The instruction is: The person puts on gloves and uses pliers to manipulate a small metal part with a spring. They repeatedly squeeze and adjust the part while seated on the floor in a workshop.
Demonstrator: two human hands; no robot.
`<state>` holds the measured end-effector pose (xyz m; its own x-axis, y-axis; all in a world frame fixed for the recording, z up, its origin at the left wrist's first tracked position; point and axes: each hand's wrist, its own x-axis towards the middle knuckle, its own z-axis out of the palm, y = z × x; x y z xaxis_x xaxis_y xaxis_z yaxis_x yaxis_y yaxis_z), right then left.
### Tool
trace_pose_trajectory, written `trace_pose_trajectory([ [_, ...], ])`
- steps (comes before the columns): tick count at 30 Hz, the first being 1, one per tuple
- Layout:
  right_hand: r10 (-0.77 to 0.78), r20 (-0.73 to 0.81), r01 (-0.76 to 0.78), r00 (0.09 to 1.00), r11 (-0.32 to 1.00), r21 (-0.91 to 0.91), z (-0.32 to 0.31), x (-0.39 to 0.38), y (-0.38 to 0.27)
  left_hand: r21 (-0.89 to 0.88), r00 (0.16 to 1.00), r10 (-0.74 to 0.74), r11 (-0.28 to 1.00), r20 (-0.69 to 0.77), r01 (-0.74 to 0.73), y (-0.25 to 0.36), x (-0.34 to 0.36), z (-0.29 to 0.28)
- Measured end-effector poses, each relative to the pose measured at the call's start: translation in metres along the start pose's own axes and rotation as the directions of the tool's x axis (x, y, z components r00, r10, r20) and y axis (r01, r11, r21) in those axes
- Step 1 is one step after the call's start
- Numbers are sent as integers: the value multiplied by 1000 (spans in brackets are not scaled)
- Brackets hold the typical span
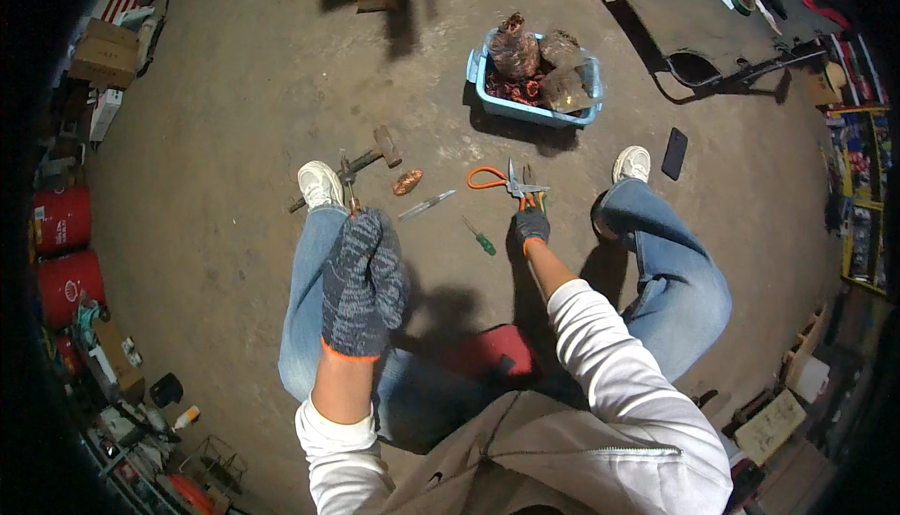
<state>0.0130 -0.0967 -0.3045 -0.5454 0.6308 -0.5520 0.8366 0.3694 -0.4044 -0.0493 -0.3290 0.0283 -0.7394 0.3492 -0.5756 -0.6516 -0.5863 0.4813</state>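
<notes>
My right hand (532, 224), in a dark glove with an orange cuff, reaches down to the floor and closes on orange-handled shears (506, 179). Raised in front of me, my left hand (364, 281) wears the same kind of glove; its fingers lie together and it holds nothing that I can see. On the floor between my feet lie a green-handled screwdriver (481, 239), a metal blade (427, 204) and a lump of copper wire (408, 181). A hammer (375, 151) rests beside my left shoe, with pliers (349, 178) next to it.
A blue plastic tub (487, 93) with bagged scrap stands ahead. A black phone (674, 153) lies by my right shoe. Red cylinders (64, 253) and boxes line the left wall. A red stool (492, 351) is under me, a dark mat (680, 18) at the far right.
</notes>
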Motion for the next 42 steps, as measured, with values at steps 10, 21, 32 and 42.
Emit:
trace_pose_trajectory([
  [10,110,-432,-124,895,992,-2,55,15,8,287,997,61,957,-37,-48,-6,-1,-32],
  [21,-345,-49,314,937,898,-310,-57,10,-12,553,946,322,794,-31,-252,-14,15,-7],
  [32,-945,-242,953,220,260,-152,-217,-109,-148,727,826,161,-584,540,-361,-22,78,-28],
  [42,-878,-443,963,-184,-72,-258,-264,-168,-162,489,939,290,802,185,-344,-38,36,41],
])
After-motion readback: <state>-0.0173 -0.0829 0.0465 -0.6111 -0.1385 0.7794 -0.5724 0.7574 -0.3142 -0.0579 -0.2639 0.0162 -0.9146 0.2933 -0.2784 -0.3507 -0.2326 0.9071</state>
